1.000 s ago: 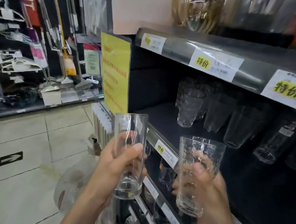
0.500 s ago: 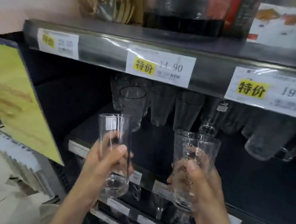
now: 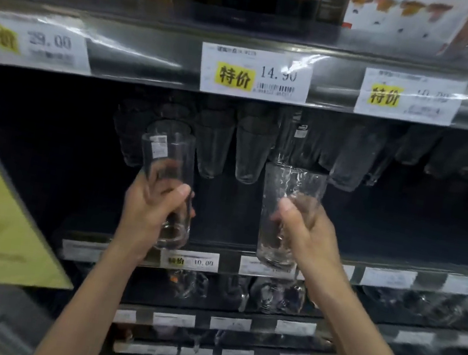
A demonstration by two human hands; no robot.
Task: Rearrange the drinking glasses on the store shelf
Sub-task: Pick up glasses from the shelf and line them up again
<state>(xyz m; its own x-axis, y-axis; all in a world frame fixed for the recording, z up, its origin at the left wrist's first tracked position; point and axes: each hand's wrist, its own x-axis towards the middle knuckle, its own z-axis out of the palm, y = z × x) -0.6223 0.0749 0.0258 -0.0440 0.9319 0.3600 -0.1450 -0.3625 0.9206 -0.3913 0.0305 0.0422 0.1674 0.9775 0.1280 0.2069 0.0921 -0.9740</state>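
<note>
The left hand (image 3: 149,213) grips a smooth straight glass (image 3: 165,178) and the right hand (image 3: 306,235) grips a textured glass (image 3: 285,216), fingers curled round each; both glasses are held upright in front of the dark shelf (image 3: 341,225), just before a row of tumblers (image 3: 231,146) at its back

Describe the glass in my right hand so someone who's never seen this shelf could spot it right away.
Find the price tag reading 14.90 on the upper shelf edge. Just below it, the right hand grips a clear glass. Its wall is rippled and it is wider, unlike the smooth, narrower glass with a white sticker in the left hand.
</note>
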